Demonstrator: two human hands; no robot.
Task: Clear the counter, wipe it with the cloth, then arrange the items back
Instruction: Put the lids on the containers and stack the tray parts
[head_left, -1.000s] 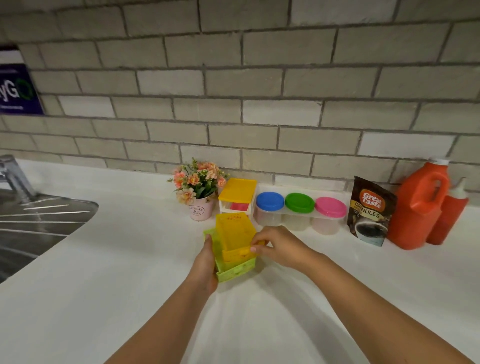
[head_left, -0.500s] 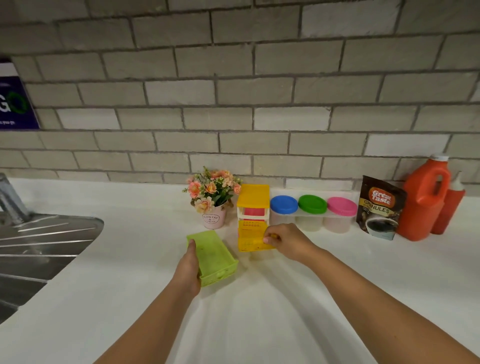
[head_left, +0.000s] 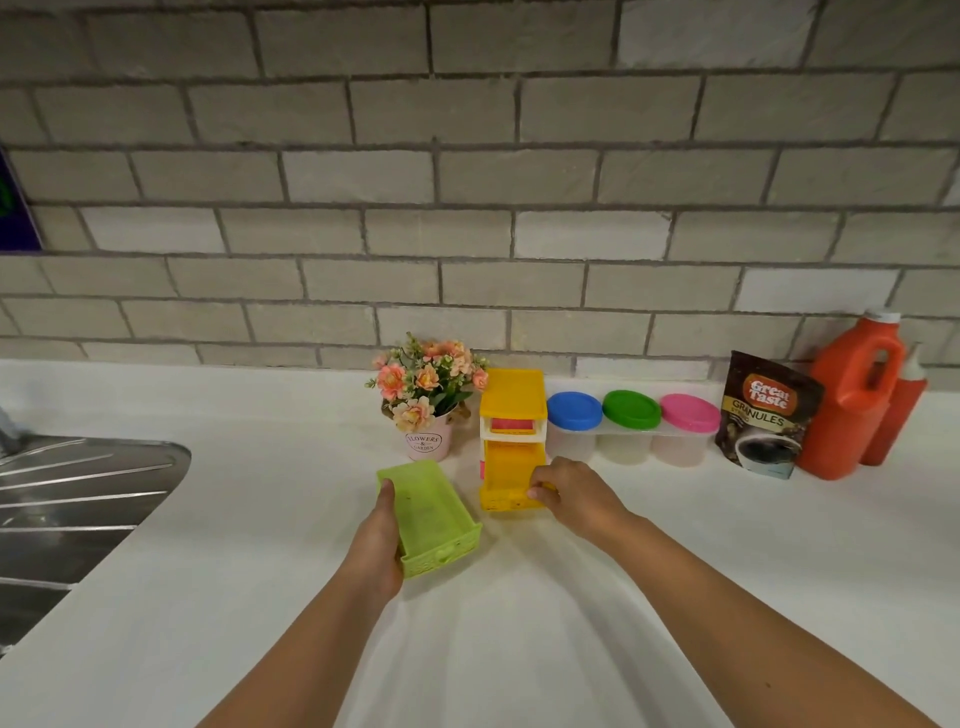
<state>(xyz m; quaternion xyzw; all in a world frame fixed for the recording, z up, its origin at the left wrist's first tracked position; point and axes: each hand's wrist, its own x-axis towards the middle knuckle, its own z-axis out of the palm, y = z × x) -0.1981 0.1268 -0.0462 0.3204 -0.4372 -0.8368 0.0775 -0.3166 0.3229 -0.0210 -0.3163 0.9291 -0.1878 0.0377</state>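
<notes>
Both bare forearms extend from the lower edge of the view over the bench toward the yellow drawer unit. The right hand is at the unit's lower front, knuckles up. Its fingers are curled round the right front corner of the yellow drawer that sticks out of the unit. The left hand is below and to the left of the unit, gripping the green drawer by its left side, thumb laid along the rim and the other fingers out of sight.
</notes>
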